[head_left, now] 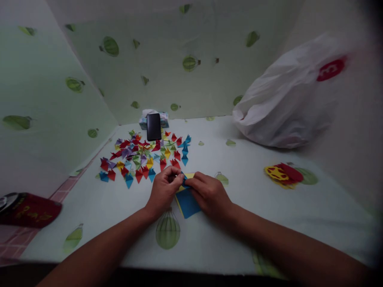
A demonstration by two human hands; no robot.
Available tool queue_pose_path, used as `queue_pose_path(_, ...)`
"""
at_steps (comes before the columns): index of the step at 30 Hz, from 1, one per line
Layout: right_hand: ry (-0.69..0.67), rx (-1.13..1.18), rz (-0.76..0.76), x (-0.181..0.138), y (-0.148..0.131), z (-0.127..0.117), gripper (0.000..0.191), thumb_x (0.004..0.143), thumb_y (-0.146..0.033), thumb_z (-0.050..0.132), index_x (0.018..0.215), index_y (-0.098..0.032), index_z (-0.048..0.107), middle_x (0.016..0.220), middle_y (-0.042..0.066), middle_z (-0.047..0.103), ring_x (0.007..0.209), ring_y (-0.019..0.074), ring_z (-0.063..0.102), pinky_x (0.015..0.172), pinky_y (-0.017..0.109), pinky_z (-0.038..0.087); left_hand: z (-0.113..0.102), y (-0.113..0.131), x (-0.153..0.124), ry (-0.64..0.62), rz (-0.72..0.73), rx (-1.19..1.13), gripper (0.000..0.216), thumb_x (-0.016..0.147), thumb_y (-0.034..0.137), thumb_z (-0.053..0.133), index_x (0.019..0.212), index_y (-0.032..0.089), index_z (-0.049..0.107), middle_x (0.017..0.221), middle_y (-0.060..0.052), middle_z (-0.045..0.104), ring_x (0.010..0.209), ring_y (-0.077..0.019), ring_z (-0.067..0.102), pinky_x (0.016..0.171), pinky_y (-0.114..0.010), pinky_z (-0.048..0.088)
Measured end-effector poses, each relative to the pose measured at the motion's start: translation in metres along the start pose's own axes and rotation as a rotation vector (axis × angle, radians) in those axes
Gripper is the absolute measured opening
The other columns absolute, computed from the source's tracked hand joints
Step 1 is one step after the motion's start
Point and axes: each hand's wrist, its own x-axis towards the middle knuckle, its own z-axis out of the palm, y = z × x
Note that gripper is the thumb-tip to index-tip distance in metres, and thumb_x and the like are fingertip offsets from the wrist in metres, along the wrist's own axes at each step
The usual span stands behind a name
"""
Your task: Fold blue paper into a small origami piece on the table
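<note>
My left hand point(165, 187) and my right hand point(208, 193) meet over the middle of the table, fingers pinched together on a small blue folded paper piece point(184, 180). Under the hands lies a stack of square sheets, a blue sheet point(188, 204) on top with a yellow sheet point(189, 175) showing behind it. Beyond the hands spreads a pile of several folded paper shapes point(143, 155) in red, blue, yellow, purple and green.
A black phone point(153, 126) leans on a tissue pack point(164, 116) at the back. A white plastic bag point(287, 107) fills the right rear. Red and yellow paper cutouts point(283, 174) lie on the right. A dark red pouch point(30, 209) sits at the left edge.
</note>
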Motion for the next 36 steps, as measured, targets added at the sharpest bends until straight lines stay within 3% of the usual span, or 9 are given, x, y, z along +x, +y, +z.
queue_pose_path(4,-0.006,-0.098,-0.042,-0.001,-0.001,0.001,0.032,0.099,-0.020,0.041,0.091,-0.015,0.071,0.074,0.007,0.062,0.065,0.0169,0.052,0.061,0.029,0.037,0.001,0.002,-0.002,0.014,0.037,0.018,0.016,0.078,0.030,0.067,0.073,0.017,0.059,0.070,0.003,0.056,0.063,-0.0101,0.049,0.061,-0.022,0.042)
queue_pose_path(10,-0.003,-0.156,-0.059,0.002,-0.002,-0.001,0.032,0.099,-0.018,0.043,0.080,-0.015,0.069,0.072,0.007,0.062,0.065,0.0171,0.052,0.061,0.029,0.036,0.004,0.002,-0.005,0.057,-0.005,-0.029,0.017,0.080,0.032,0.067,0.077,0.017,0.058,0.064,0.005,0.051,0.056,-0.0083,0.043,0.052,-0.021,0.036)
queue_pose_path(14,0.004,-0.124,-0.050,0.000,-0.004,0.001,0.027,0.098,-0.019,0.045,0.088,-0.012,0.069,0.075,0.009,0.064,0.065,0.0188,0.054,0.061,0.032,0.038,0.004,0.001,-0.005,0.055,0.021,0.003,0.016,0.081,0.032,0.065,0.078,0.017,0.059,0.065,0.005,0.053,0.056,-0.0084,0.045,0.053,-0.021,0.037)
queue_pose_path(16,0.003,0.001,-0.040,0.000,-0.005,-0.001,0.024,0.099,-0.023,0.047,0.094,-0.013,0.068,0.078,0.009,0.066,0.066,0.0186,0.055,0.063,0.031,0.040,0.002,0.001,-0.004,0.075,0.058,0.039,0.014,0.081,0.030,0.065,0.078,0.017,0.061,0.068,0.004,0.056,0.058,-0.0087,0.047,0.056,-0.021,0.040)
queue_pose_path(19,0.033,0.325,0.116,0.002,-0.005,-0.007,0.021,0.100,-0.031,0.048,0.100,-0.017,0.063,0.084,0.007,0.067,0.068,0.0158,0.057,0.065,0.029,0.044,-0.002,0.002,-0.001,0.083,0.083,0.065,0.014,0.081,0.031,0.065,0.079,0.017,0.062,0.069,0.003,0.058,0.058,-0.0090,0.049,0.056,-0.022,0.042)
queue_pose_path(23,0.016,0.663,0.482,0.010,0.000,-0.015,0.021,0.096,-0.036,0.051,0.089,-0.019,0.060,0.068,-0.001,0.056,0.059,0.0123,0.050,0.058,0.026,0.040,-0.006,0.003,0.001,0.032,0.067,0.053,0.018,0.082,0.034,0.066,0.081,0.017,0.061,0.064,0.004,0.056,0.052,-0.0084,0.047,0.050,-0.021,0.039)
queue_pose_path(26,-0.059,0.932,0.660,0.014,0.006,-0.014,0.021,0.088,-0.040,0.061,0.087,-0.019,0.058,0.065,-0.004,0.053,0.056,0.0108,0.049,0.056,0.026,0.040,-0.006,0.003,0.001,-0.037,0.091,0.044,0.017,0.082,0.034,0.067,0.080,0.017,0.061,0.065,0.003,0.055,0.053,-0.0088,0.048,0.050,-0.021,0.040)
queue_pose_path(30,-0.157,1.103,0.725,0.015,0.007,-0.009,0.026,0.079,-0.040,0.071,0.090,-0.018,0.060,0.064,-0.006,0.053,0.053,0.0093,0.050,0.053,0.024,0.038,-0.006,0.001,0.000,-0.087,0.188,0.117,0.014,0.083,0.029,0.066,0.077,0.017,0.062,0.072,0.001,0.056,0.059,-0.0097,0.050,0.054,-0.022,0.041)
queue_pose_path(36,-0.168,1.143,0.759,0.014,0.003,-0.009,0.022,0.074,-0.033,0.072,0.080,-0.017,0.058,0.062,-0.006,0.055,0.051,0.0077,0.049,0.052,0.023,0.038,-0.005,-0.004,-0.001,-0.103,0.336,0.275,0.010,0.086,0.021,0.064,0.076,0.018,0.062,0.074,0.000,0.058,0.065,-0.0109,0.052,0.060,-0.023,0.041)
